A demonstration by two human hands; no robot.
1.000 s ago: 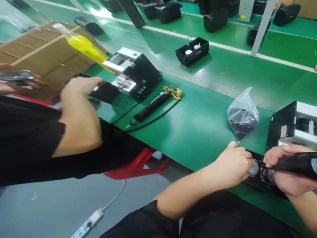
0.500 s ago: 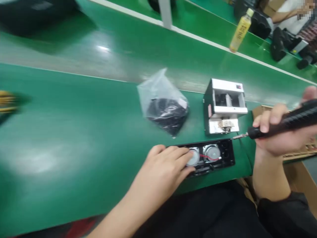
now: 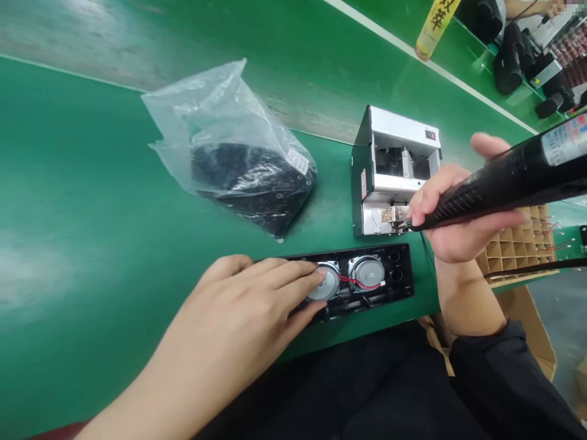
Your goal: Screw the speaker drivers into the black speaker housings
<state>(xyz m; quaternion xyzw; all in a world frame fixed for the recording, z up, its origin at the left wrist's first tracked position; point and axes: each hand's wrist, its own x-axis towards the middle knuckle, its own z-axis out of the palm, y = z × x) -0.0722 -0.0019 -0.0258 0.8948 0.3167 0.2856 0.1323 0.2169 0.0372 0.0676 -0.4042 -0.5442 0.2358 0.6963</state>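
On the counter [image 3: 92, 232], at lower center of the frame, lies an open black casing [image 3: 406, 272]. The left hand [image 3: 243, 311] arches half open over its left end, fingertips on one round speaker [image 3: 328, 288]. The shell looks stiff, fairly light and slick, best held by its long rims; the thin red wires [image 3: 351, 280] seem fragile, no place to grip. The right hand [image 3: 454, 229] wraps firmly around a black power screwdriver [image 3: 509, 174], likely weightier, its ribbed front offering good purchase, beside the boxy machine [image 3: 403, 121].
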